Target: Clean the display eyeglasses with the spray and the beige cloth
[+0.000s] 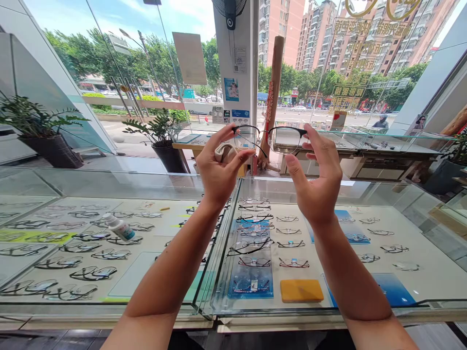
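Observation:
A pair of eyeglasses [286, 139] with dark upper rims is held up level above the glass counter. My left hand [219, 172] grips its left end between thumb and fingers. Tucked in that same palm is a bunched, pale cloth [225, 152]. At the right end, the fingers of my right hand [317, 177] close on the frame by the hinge, with the thumb lower down and apart from the lens. The temples are mostly hidden behind the lenses and hands.
The glass display counter [146, 182] holds rows of spectacles. A small white bottle [119, 227] stands at left, and a yellow case [301, 290] lies at front right. Beyond are a potted plant [160, 129], a wooden post [275, 73] and a second counter [394, 146] by the windows.

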Demonstrator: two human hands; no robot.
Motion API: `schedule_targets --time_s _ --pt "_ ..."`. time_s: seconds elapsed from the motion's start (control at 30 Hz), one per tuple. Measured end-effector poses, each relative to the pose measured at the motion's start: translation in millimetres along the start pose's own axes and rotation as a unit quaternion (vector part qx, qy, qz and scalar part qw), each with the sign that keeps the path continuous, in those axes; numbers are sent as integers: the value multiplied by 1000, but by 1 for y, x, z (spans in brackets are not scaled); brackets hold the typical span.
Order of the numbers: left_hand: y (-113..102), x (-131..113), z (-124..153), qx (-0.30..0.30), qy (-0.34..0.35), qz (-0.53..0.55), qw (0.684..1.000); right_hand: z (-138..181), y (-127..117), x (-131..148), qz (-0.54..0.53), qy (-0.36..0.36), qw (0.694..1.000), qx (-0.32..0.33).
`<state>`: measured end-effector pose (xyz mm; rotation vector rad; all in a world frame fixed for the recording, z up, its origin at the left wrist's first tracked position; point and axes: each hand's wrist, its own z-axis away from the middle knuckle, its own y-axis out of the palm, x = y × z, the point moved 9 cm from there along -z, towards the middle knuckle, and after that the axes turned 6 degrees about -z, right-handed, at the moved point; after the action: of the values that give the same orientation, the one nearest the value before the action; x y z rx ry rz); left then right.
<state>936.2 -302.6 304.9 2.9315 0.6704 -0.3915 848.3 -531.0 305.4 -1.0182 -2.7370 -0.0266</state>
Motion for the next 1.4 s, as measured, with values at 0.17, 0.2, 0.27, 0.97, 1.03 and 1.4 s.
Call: schedule_targets --time_s 0.17,0.2,0.27,0.97,1.03,1.4 --pt "-7 -10 -1 -18 18 -42 999 1 2 -10 -21 32 999 12" --pt "-10 -15 -1 -26 28 -56 998 2 3 -13 -24 39 999 18" --pt "-15 -24 0 -34 44 -76 996 3 7 -20 -27 53 998 27" --pt "-19 -35 1 -17 30 -67 997 9 13 -25 -36 35 998 23" --pt "-17 -29 0 -19 25 -55 998 7 8 -19 -41 21 999 8" --pt "-9 -17 -2 -29 49 -65 996 4 2 -9 -32 5 999 -17"
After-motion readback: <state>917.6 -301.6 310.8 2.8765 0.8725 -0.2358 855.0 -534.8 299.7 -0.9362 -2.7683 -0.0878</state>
